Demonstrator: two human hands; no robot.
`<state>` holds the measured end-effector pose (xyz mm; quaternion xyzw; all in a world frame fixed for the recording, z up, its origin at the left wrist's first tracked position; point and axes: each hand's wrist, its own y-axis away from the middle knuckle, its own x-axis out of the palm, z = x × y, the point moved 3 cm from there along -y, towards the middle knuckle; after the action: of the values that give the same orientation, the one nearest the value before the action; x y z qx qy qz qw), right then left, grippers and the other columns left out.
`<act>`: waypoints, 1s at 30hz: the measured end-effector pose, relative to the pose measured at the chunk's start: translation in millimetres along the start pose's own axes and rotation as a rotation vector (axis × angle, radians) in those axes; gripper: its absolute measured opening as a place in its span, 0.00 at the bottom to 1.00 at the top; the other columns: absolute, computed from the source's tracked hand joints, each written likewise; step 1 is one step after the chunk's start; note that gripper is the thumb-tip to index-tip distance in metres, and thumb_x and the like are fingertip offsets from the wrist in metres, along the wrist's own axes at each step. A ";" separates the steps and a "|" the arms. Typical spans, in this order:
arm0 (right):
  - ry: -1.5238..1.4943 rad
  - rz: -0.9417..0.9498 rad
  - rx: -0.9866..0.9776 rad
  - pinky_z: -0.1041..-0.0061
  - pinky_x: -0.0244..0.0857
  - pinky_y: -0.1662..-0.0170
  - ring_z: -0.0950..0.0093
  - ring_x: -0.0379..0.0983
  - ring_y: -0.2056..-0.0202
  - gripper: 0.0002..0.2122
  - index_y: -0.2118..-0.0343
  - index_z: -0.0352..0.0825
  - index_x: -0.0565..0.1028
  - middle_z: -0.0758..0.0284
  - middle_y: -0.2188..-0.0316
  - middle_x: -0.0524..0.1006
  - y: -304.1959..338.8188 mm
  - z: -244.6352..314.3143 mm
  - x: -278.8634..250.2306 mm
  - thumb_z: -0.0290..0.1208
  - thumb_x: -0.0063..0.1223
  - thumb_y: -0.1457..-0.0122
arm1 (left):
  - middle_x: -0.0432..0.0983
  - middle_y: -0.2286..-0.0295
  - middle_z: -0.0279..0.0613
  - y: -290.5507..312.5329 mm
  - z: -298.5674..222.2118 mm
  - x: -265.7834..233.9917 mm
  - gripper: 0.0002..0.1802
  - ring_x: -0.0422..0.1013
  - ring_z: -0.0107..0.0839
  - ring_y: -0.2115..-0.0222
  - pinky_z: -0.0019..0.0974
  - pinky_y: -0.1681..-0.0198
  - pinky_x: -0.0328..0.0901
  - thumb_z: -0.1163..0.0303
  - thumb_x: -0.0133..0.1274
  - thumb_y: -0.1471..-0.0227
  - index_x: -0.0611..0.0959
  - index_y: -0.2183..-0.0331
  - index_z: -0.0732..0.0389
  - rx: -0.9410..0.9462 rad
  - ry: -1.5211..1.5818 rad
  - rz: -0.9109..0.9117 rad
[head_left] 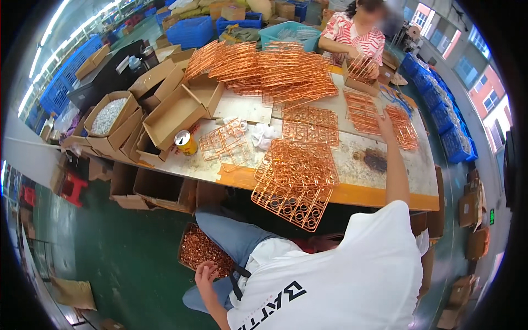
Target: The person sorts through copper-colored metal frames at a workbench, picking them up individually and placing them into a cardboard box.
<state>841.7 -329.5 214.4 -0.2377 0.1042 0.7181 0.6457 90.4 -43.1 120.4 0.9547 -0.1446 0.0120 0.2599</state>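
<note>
Left hand down beside the knee, fingers loosely curled, dipping into a floor box of copper rings, kept low within reach. Right hand stretched far across the surface, fingers spread flat on copper racks. More racks stacked at the near edge.

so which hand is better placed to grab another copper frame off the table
Right. The right hand is stretched out over the table, at the copper frames on its far side. The left hand hangs low beside the box of copper rings, below the table.
</note>
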 end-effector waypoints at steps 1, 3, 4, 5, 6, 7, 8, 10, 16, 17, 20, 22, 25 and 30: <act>-0.007 0.024 -0.003 0.70 0.63 0.66 0.72 0.67 0.63 0.24 0.49 0.34 0.60 0.61 0.69 0.71 -3.2 3.7 12.9 0.36 0.50 0.48 | 0.72 0.67 0.41 3.7 -3.3 2.4 0.12 0.70 0.29 0.67 0.30 0.67 0.66 0.66 0.45 0.49 0.73 0.64 0.63 -0.004 -0.002 0.005; 0.942 -0.237 -0.570 0.65 0.57 0.56 0.65 0.64 0.57 0.29 0.48 0.34 0.59 0.57 0.59 0.68 6.7 33.0 37.8 0.42 0.52 0.52 | 0.72 0.67 0.41 12.4 -5.6 0.0 0.12 0.70 0.28 0.68 0.29 0.68 0.66 0.67 0.45 0.49 0.74 0.64 0.63 0.014 0.006 -0.018; 0.874 -0.027 -0.617 0.64 0.54 0.52 0.62 0.59 0.52 0.32 0.47 0.35 0.57 0.55 0.54 0.63 11.5 41.0 52.7 0.44 0.53 0.53 | 0.73 0.67 0.41 15.0 1.4 0.0 0.11 0.70 0.29 0.68 0.29 0.67 0.66 0.68 0.45 0.49 0.74 0.64 0.63 -0.020 0.011 -0.017; 0.795 0.180 -0.680 0.63 0.51 0.48 0.59 0.54 0.48 0.34 0.46 0.35 0.55 0.53 0.49 0.58 17.0 49.2 76.6 0.45 0.53 0.54 | 0.73 0.67 0.42 10.6 5.9 1.6 0.11 0.70 0.29 0.68 0.29 0.67 0.66 0.68 0.45 0.50 0.74 0.65 0.63 -0.042 0.028 -0.024; 0.711 0.281 -0.662 0.65 0.48 0.46 0.59 0.53 0.47 0.34 0.46 0.33 0.55 0.53 0.47 0.55 33.2 41.3 103.4 0.46 0.52 0.53 | 0.73 0.67 0.42 6.8 7.6 0.4 0.11 0.70 0.29 0.68 0.29 0.67 0.66 0.68 0.45 0.50 0.74 0.65 0.63 -0.005 0.060 -0.059; 0.637 0.384 -0.641 0.66 0.45 0.44 0.59 0.52 0.46 0.34 0.46 0.32 0.54 0.54 0.45 0.52 47.1 31.6 125.3 0.46 0.51 0.52 | 0.73 0.67 0.42 4.1 13.5 2.3 0.11 0.70 0.29 0.68 0.29 0.67 0.66 0.69 0.45 0.50 0.74 0.64 0.63 -0.056 0.038 -0.049; 0.578 0.436 -0.644 0.66 0.44 0.43 0.59 0.50 0.45 0.37 0.46 0.31 0.54 0.53 0.46 0.53 60.5 43.2 147.6 0.49 0.53 0.55 | 0.73 0.67 0.42 4.8 17.6 2.4 0.11 0.71 0.29 0.68 0.29 0.67 0.65 0.69 0.45 0.50 0.74 0.64 0.63 -0.114 0.011 -0.045; 0.520 0.486 -0.656 0.66 0.43 0.43 0.59 0.48 0.44 0.40 0.46 0.31 0.54 0.53 0.46 0.54 68.6 60.5 168.4 0.51 0.55 0.58 | 0.73 0.66 0.42 8.7 1.9 6.6 0.11 0.70 0.29 0.67 0.29 0.67 0.65 0.69 0.44 0.50 0.74 0.64 0.64 -0.081 0.020 -0.021; 0.775 0.645 -0.318 0.65 0.46 0.44 0.56 0.48 0.45 0.50 0.45 0.34 0.51 0.46 0.46 0.50 68.6 102.1 168.2 0.56 0.61 0.69 | 0.73 0.66 0.41 10.3 -14.2 -6.5 0.10 0.69 0.28 0.66 0.29 0.66 0.64 0.71 0.43 0.49 0.74 0.65 0.64 0.086 -0.005 0.010; 0.774 0.645 -0.336 0.65 0.46 0.44 0.56 0.48 0.45 0.50 0.45 0.34 0.51 0.46 0.46 0.50 69.2 105.7 169.0 0.56 0.61 0.69 | 0.73 0.66 0.41 9.4 -6.3 -11.6 0.10 0.70 0.28 0.66 0.29 0.66 0.64 0.71 0.43 0.49 0.74 0.65 0.64 0.077 0.010 -0.022; 0.965 0.486 -0.320 0.63 0.51 0.47 0.54 0.51 0.47 0.50 0.44 0.37 0.50 0.45 0.46 0.48 63.4 104.5 152.5 0.54 0.63 0.71 | 0.73 0.67 0.41 13.4 0.1 -9.4 0.10 0.69 0.28 0.66 0.28 0.66 0.64 0.71 0.43 0.49 0.74 0.64 0.63 0.040 0.035 -0.051; 0.830 0.417 -0.296 0.60 0.54 0.50 0.54 0.56 0.49 0.46 0.47 0.32 0.56 0.46 0.48 0.53 57.4 106.6 140.2 0.52 0.63 0.69 | 0.73 0.67 0.41 17.7 1.4 -7.1 0.10 0.69 0.28 0.67 0.28 0.66 0.64 0.71 0.43 0.49 0.74 0.64 0.63 0.014 0.041 -0.055; 0.699 0.459 -0.196 0.65 0.65 0.62 0.62 0.69 0.62 0.32 0.57 0.27 0.67 0.51 0.59 0.69 31.5 87.3 123.8 0.47 0.61 0.62 | 0.73 0.67 0.40 15.4 4.0 -4.3 0.10 0.69 0.27 0.67 0.28 0.65 0.64 0.71 0.43 0.49 0.74 0.64 0.63 0.014 0.079 -0.005; 0.131 0.555 0.220 0.79 0.61 0.81 0.78 0.68 0.81 0.17 0.70 0.29 0.72 0.65 0.80 0.74 28.6 92.5 84.4 0.38 0.59 0.56 | 0.73 0.67 0.40 6.1 -6.9 -3.5 0.10 0.69 0.27 0.67 0.28 0.64 0.63 0.70 0.43 0.48 0.74 0.64 0.63 0.088 0.065 0.036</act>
<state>790.1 -217.3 249.7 -0.1744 0.2838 0.8346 0.4387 85.7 -43.8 129.0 0.9615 -0.1527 0.0542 0.2221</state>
